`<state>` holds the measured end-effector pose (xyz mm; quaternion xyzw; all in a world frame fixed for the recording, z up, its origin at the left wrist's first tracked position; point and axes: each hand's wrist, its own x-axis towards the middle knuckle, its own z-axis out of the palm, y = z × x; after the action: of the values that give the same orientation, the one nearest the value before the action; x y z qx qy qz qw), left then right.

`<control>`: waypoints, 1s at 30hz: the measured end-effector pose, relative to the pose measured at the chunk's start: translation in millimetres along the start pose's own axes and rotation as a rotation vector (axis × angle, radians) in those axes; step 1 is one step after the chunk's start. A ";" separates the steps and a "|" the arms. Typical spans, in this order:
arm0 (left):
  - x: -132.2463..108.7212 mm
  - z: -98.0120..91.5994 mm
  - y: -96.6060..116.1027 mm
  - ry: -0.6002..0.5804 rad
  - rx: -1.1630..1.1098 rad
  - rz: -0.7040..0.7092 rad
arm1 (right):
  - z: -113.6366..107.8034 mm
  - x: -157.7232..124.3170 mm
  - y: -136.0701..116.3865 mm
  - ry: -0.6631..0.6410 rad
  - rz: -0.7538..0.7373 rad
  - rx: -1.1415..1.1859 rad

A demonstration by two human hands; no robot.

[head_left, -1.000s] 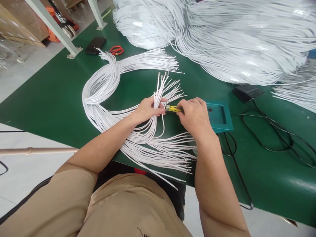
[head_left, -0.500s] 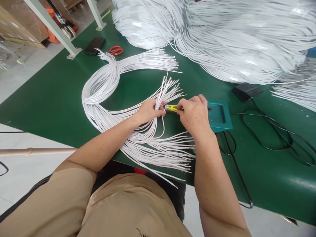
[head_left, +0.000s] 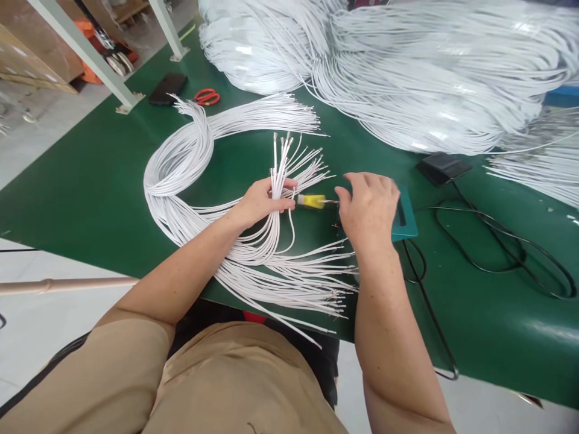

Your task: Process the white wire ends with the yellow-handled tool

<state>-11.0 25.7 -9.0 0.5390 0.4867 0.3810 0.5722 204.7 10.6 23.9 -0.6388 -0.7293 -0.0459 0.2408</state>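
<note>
Two hands: left hand (head_left: 262, 202) clamped on white wires (head_left: 275, 181); right hand (head_left: 368, 208) spread loosely, fingers apart.
Between: yellow connector (head_left: 313, 201).
Behind right hand: teal tray (head_left: 407, 220), partly hidden.
Far: red scissors (head_left: 206, 96), phone (head_left: 168, 88).

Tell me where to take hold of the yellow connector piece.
Pinch the yellow connector piece on its bare right half, coming from the right and above. It lies lengthwise left to right; the left hand with its wire bundle blocks the left end, and the right hand is open beside it.

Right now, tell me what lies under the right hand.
The right hand covers most of a teal tray on the green table. The tray's contents are hidden. A yellow piece shows beside the hand.
</note>
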 end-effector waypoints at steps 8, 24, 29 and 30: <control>-0.5 3.4 1.8 -0.049 -0.217 0.074 | -9.4 -16.8 -52.6 -0.488 -0.509 0.301; -2.3 8.3 -0.4 0.085 0.069 0.108 | -8.0 1.2 -36.0 -0.375 0.229 0.688; -4.8 15.3 2.0 0.093 0.138 0.136 | 6.8 0.4 -40.0 -0.245 0.254 0.820; -5.1 15.3 2.5 0.080 0.127 0.127 | 8.3 0.1 -41.0 -0.232 0.266 0.882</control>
<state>2.8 17.4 -6.6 0.5885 0.4970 0.4062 0.4917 163.1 6.4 26.6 -0.5641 -0.6132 0.3710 0.4100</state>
